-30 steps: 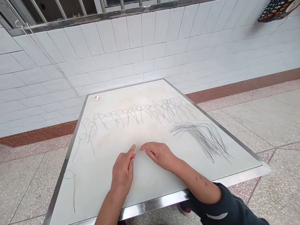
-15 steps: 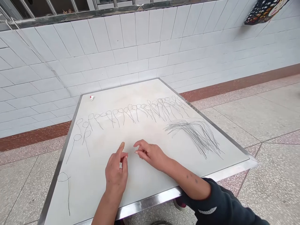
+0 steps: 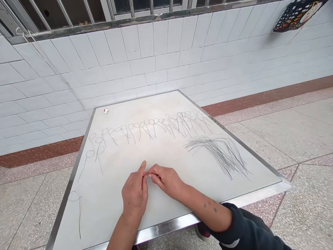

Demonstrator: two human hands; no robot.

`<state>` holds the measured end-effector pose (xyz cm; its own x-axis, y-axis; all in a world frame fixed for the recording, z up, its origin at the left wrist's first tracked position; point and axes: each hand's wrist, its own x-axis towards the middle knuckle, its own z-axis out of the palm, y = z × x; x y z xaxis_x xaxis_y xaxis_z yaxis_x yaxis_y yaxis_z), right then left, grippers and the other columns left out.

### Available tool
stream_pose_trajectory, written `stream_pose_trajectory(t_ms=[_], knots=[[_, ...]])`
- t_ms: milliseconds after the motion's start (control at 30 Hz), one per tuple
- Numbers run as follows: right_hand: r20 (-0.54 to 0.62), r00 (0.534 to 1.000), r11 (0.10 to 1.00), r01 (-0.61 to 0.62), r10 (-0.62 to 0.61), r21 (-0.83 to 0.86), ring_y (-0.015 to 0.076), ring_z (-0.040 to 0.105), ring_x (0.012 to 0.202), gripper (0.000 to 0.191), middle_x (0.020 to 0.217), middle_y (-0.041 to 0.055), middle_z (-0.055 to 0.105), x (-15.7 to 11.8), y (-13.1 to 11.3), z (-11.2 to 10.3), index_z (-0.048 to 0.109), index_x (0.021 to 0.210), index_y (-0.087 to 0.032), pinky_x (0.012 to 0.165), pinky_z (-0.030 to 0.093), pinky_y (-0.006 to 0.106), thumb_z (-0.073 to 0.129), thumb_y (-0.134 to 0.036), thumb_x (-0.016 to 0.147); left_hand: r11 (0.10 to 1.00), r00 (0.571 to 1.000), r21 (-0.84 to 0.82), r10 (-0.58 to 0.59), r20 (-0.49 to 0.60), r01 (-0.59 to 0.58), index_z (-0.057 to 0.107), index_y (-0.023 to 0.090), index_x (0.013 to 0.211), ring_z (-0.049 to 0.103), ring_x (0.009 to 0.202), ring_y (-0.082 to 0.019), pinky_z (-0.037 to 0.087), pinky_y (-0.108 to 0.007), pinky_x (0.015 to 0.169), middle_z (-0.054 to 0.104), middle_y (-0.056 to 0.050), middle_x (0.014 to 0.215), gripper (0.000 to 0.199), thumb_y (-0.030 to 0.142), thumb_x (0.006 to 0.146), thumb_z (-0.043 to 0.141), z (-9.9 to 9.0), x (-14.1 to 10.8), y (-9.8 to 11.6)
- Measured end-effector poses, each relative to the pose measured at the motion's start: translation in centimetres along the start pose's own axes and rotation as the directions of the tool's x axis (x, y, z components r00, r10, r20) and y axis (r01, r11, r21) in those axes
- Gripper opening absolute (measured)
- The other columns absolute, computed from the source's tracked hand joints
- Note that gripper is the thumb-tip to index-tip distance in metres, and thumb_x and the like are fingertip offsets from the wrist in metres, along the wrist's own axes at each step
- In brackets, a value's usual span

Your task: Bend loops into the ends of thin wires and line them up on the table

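My left hand [image 3: 135, 192] and my right hand [image 3: 166, 180] meet fingertip to fingertip above the front middle of the white table [image 3: 145, 100]. Both pinch a thin wire, of which only a tiny dark bit [image 3: 147, 174] shows between the fingers; the rest is hidden or too fine to see. My left thumb points up and away. Farther back lies a long row of thin wires bent into loops with tails [image 3: 140, 128]. To the right is a loose bundle of dark, curved wires [image 3: 218, 152]. One looped wire [image 3: 79, 215] lies alone at the front left.
A small red-and-white object [image 3: 106, 111] sits at the table's far left corner. Metal trim [image 3: 169, 225] edges the table. Behind stands a white tiled wall [image 3: 145, 66] with a barred window [image 3: 85, 14]. A patterned bag [image 3: 299, 15] hangs at upper right.
My hands were apart with fingers loosely curled; now their fingertips have come together in a pinch. The whole view has shifted slightly, showing more of the window.
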<state>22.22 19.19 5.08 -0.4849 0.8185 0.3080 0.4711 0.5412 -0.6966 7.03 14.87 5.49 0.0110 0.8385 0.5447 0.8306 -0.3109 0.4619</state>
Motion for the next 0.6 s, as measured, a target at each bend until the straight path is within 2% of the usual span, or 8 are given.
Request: stream_pose_trajectory(t_ms=[167,367,500,600], knots=[[-0.040,0.998,0.996,0.048,-0.051,-0.074,0.0102,0.057,0.062,0.012,0.073,-0.0024,0.063,-0.1,0.2,0.6,0.051,0.092,-0.020,0.054,0.038,0.020,0.040,-0.021,0.095,0.997,1.000,-0.074,0.018,0.011,-0.017,0.039,0.027,0.138,0.060,0.078,-0.014,0.051,-0.027,0.067,0.067,0.000,0.088,0.051,0.011,0.090,0.045,0.1,-0.1,-0.1],[-0.090,0.969,0.935,0.195,-0.231,-0.296,0.0110,0.052,0.060,0.016,0.066,-0.0030,0.058,-0.2,0.9,1.5,0.050,0.083,-0.020,0.048,0.029,0.020,0.039,-0.011,0.089,0.994,0.998,-0.091,0.063,0.023,-0.060,0.036,0.029,0.140,0.058,0.077,-0.014,0.051,-0.027,0.066,0.064,0.000,0.087,0.055,0.007,0.090,0.041,0.2,-0.5,-0.2],[-0.095,0.961,0.916,0.213,-0.258,-0.339,0.0111,0.052,0.061,0.015,0.067,-0.0031,0.059,-0.4,1.0,2.0,0.051,0.084,-0.019,0.048,0.029,0.020,0.039,-0.010,0.088,0.996,0.997,-0.050,0.071,0.021,-0.070,0.037,0.028,0.140,0.057,0.075,-0.014,0.050,-0.026,0.064,0.063,0.000,0.085,0.055,0.007,0.090,0.041,0.3,-0.6,-0.5],[-0.072,0.975,0.935,0.180,-0.211,-0.304,0.0115,0.055,0.063,0.014,0.069,-0.0025,0.060,-0.3,0.8,2.1,0.050,0.085,-0.020,0.050,0.034,0.020,0.040,-0.009,0.087,0.994,0.994,-0.020,0.109,0.006,-0.108,0.038,0.029,0.140,0.057,0.073,-0.013,0.050,-0.024,0.061,0.063,-0.001,0.084,0.055,0.006,0.090,0.039,0.4,-0.5,-1.0]])
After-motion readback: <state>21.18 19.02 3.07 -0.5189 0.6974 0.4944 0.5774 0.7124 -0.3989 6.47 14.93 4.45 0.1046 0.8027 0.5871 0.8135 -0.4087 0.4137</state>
